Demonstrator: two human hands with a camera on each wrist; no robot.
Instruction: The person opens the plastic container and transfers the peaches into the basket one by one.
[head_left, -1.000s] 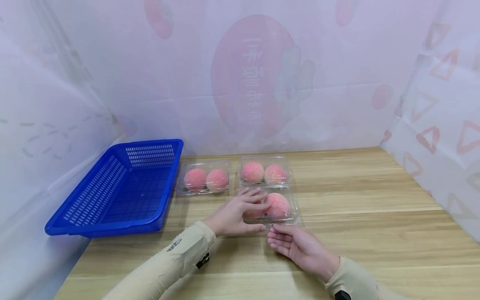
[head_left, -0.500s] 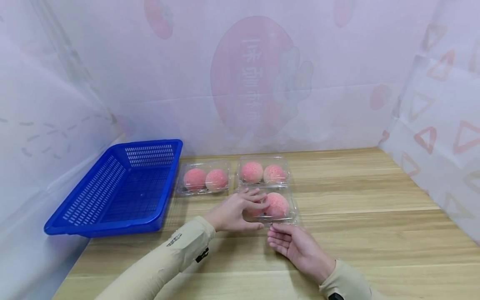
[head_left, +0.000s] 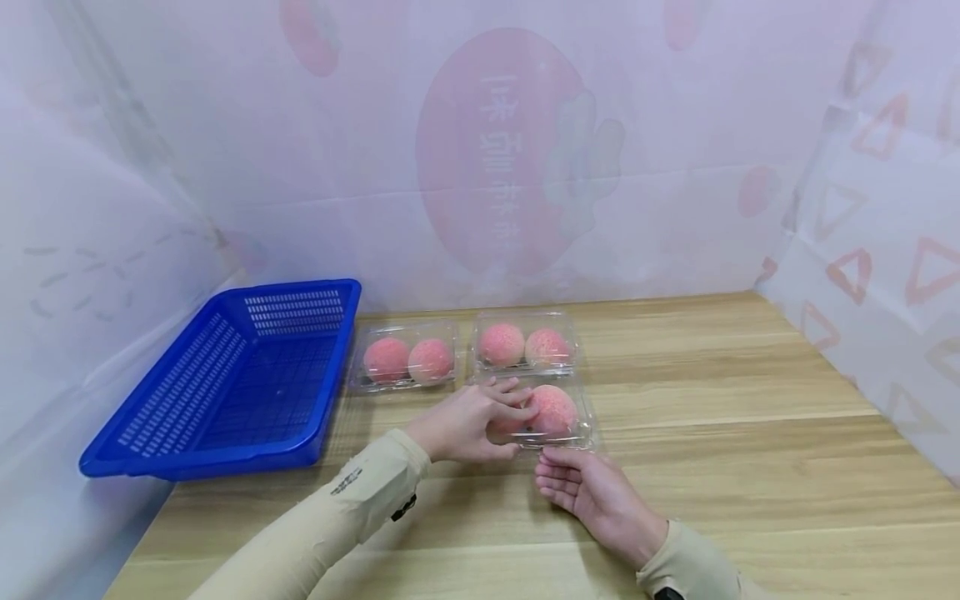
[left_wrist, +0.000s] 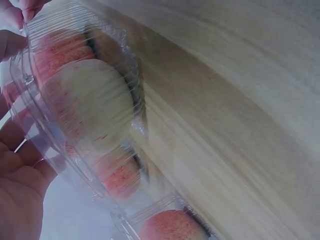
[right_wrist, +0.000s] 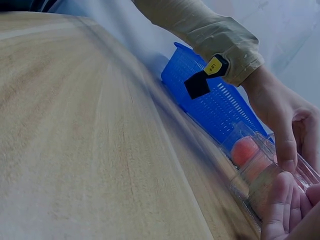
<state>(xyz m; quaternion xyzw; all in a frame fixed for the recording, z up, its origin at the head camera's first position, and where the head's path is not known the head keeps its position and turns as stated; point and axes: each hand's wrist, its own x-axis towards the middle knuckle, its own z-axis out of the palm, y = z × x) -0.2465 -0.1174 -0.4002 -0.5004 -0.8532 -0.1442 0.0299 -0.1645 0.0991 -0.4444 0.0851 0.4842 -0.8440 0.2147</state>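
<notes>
In the head view, three clear plastic clamshell boxes each hold pink-and-cream, peach-like balls. The nearest clamshell box lies in front of both hands. My left hand rests across its left part, fingers spread over the lid and thumb by the front edge, partly covering one ball. At the front rim, my right hand pinches the box's edge between thumb and index finger, its other fingers curled beneath. The left wrist view shows a mostly cream ball through the ribbed plastic. The lid looks closed over the balls.
A blue plastic basket with slotted sides stands on the left, its rim close to the back-left clamshell box. Another clamshell box sits directly behind the nearest one. A printed sheet hangs along the wooden table's back edge.
Both hands stay on the nearest box with almost the same hold. The head view has shifted slightly, and the left thumb has drawn back a little to the left.
</notes>
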